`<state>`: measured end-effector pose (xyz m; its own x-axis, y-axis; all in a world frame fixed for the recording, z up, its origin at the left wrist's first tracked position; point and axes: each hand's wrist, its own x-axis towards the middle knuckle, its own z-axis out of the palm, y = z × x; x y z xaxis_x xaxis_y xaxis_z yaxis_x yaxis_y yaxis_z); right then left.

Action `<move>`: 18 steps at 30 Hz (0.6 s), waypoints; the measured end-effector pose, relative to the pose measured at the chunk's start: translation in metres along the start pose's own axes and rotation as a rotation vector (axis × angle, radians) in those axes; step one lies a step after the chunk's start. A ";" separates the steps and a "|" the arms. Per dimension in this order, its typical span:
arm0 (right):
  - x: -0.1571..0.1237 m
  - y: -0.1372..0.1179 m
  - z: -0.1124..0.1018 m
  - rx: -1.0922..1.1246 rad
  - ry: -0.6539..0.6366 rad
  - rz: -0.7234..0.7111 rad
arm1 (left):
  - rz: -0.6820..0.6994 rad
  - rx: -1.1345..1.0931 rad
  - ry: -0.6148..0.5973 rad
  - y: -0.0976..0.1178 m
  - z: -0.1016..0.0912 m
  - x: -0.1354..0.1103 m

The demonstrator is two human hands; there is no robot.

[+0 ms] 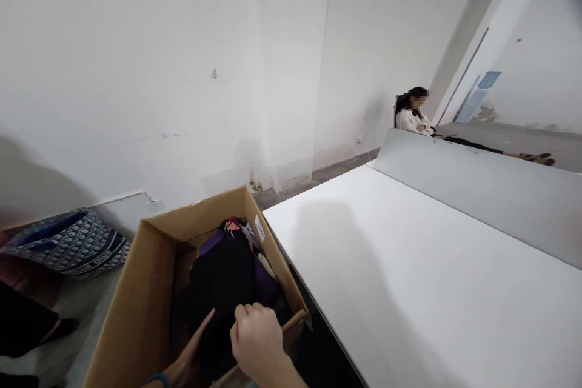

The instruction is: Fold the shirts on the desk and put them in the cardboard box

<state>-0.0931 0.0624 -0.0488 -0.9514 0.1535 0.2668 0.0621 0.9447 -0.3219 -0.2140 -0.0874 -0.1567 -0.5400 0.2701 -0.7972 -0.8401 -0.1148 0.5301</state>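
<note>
My left hand [193, 348], with a blue band [157, 380] at the wrist, reaches into the cardboard box [150, 291]. Its visible finger is stretched out along a black cloth garment [225, 273], while its other fingers are hidden. Over the box's near side, my right hand [257, 336] is closed like a fist at the edge of the same black cloth and appears to grip it. Beneath and behind this garment lie purple cloth [211, 242], a reddish-pink piece [233, 225] and some pale cloth, bunched against the box's right wall.
A white table [431, 267] adjoins the box on the right, with a grey-white panel [482, 194] along its far side. A patterned bag [73, 242] stands at left, above a dark-clothed leg [27, 318]. A person [413, 118] sits beyond the panel.
</note>
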 end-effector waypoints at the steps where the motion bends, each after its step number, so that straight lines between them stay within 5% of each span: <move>1: 0.000 0.000 -0.001 0.000 -0.002 0.000 | -0.019 0.003 -0.015 0.002 0.004 -0.003; 4: 0.002 0.001 -0.004 0.002 -0.020 -0.005 | -0.044 0.017 -0.017 0.011 0.021 -0.018; 12: 0.009 0.001 -0.013 0.039 -0.068 -0.006 | 0.209 0.054 0.089 0.067 0.060 -0.066; 18: 0.006 0.002 -0.016 0.088 -0.046 -0.015 | 0.454 0.116 0.130 0.125 0.076 -0.140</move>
<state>-0.0940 0.0700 -0.0331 -0.9650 0.1237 0.2313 0.0224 0.9174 -0.3973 -0.2393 -0.0667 0.0427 -0.8586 0.0955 -0.5037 -0.5111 -0.0837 0.8554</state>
